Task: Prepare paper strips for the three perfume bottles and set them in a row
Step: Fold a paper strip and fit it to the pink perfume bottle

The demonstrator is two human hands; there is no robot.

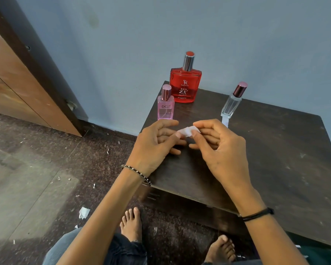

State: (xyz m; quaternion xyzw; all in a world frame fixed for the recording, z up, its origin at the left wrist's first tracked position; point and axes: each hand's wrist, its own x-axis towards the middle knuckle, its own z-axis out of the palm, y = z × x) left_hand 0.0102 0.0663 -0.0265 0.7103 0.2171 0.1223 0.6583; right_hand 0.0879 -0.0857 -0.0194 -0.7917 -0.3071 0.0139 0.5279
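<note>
Three perfume bottles stand on a dark wooden table (275, 150): a small pink bottle (165, 106) at the far left corner, a large red bottle (186, 83) behind it, and a clear bottle (232, 102) with a dark cap to the right. A white paper strip (225, 122) lies in front of the clear bottle. Above the table's left part, my left hand (155, 144) and my right hand (218, 148) both pinch a small white piece of paper (188, 131) between thumbs and fingers.
A blue-grey wall rises right behind the table. A wooden door (17, 83) stands at the left. Scraps of torn paper (84, 212) lie scattered on the dark speckled floor. My bare feet (132, 222) are by the table's near edge.
</note>
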